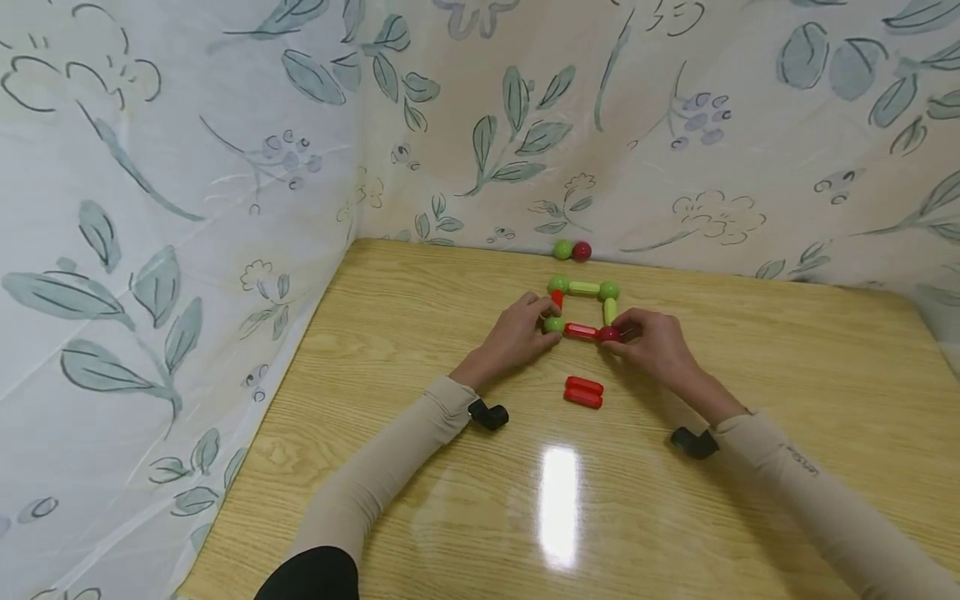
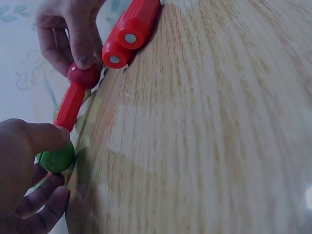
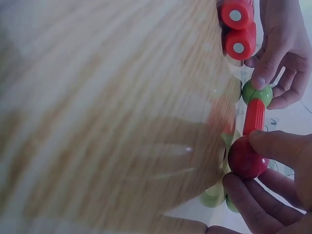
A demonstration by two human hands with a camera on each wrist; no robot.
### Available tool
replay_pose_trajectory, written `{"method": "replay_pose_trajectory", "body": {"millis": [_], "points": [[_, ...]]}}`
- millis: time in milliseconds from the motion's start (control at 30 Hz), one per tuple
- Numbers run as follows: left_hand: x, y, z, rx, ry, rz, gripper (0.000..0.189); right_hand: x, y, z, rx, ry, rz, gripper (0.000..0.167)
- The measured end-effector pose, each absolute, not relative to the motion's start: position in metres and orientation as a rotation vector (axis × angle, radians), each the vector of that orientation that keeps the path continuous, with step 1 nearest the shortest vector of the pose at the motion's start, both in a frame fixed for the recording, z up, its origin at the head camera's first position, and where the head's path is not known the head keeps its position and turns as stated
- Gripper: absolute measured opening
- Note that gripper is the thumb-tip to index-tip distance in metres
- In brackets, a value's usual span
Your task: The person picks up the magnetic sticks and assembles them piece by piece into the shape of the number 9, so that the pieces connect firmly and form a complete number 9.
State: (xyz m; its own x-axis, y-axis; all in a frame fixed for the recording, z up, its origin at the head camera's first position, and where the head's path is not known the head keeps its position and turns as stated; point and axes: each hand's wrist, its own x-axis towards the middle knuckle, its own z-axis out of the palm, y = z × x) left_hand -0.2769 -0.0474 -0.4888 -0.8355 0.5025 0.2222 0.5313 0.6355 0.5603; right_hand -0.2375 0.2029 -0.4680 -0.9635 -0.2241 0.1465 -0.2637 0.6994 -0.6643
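Observation:
A square of sticks and balls lies flat on the wooden table (image 1: 750, 375): green balls at three corners, a red ball (image 1: 609, 334) at the near right, with green and red sticks between. My left hand (image 1: 517, 333) pinches the near-left green ball (image 1: 553, 324) (image 2: 57, 159) (image 3: 257, 92). My right hand (image 1: 652, 340) pinches the red ball (image 2: 84, 75) (image 3: 246, 158). The near red stick (image 1: 580, 331) (image 2: 69, 108) (image 3: 254, 116) joins these two balls.
Two loose red sticks (image 1: 583, 392) (image 2: 127, 35) (image 3: 237, 29) lie side by side just in front of the square. A green ball (image 1: 562, 249) and a red ball (image 1: 581, 251) sit together at the table's far edge against the floral cloth (image 1: 187, 208) walling left and back.

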Motion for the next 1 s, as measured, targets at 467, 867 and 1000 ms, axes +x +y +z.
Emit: {"method": "replay_pose_trajectory", "body": {"millis": [467,867,1000], "points": [[-0.275,-0.049,-0.489,-0.881,-2.798,-0.969,0.028,-0.238,0.206,-0.47,0.376,-2.85,1.105,0.025],[-0.277,-0.05,-0.493,-0.896,-2.789,-0.987,0.028,-0.266,0.207,-0.46,0.243,-2.843,0.957,0.029],[-0.275,-0.049,-0.493,-0.898,-2.774,-0.991,0.028,-0.279,0.205,-0.462,0.2,-2.892,0.883,0.034]]}}
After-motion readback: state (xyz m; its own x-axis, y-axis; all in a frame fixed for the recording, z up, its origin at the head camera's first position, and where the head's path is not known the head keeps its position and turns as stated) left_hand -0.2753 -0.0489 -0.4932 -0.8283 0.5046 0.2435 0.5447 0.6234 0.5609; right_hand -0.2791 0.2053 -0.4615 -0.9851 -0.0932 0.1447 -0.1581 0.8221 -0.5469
